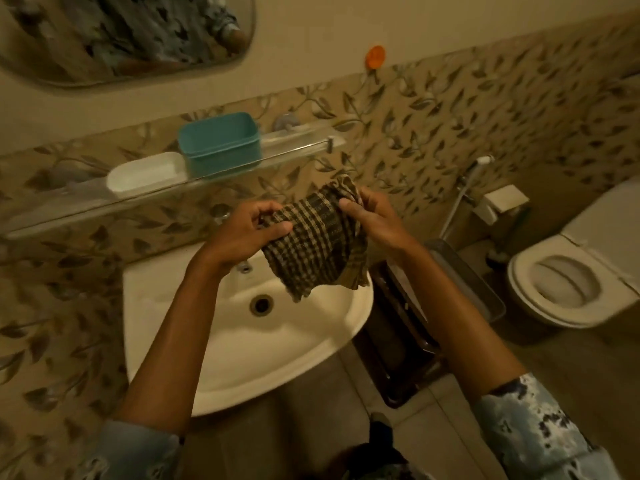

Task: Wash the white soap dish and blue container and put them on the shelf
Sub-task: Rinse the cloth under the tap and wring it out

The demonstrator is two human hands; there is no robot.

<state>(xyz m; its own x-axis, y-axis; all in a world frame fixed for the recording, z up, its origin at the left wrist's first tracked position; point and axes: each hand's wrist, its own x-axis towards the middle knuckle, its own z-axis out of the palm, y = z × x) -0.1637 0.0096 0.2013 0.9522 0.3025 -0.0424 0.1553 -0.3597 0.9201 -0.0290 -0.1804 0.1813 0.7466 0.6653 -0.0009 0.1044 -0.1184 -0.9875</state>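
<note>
Both forearms reach forward over the sink (214,341), sleeves pushed back; the left hand (242,233) and the right hand (374,220) each grip an end of a checked cloth (315,251), fingers curled tight into its folds, the cloth bunched between them and hanging above the basin; the soap dish (145,176) sits on the glass shelf (69,216) on the wall, open side up; the blue container (220,143) stands just beside it on the right, touching or nearly so, upright, nothing visible inside; a toilet (568,285) stands to the right.
</note>
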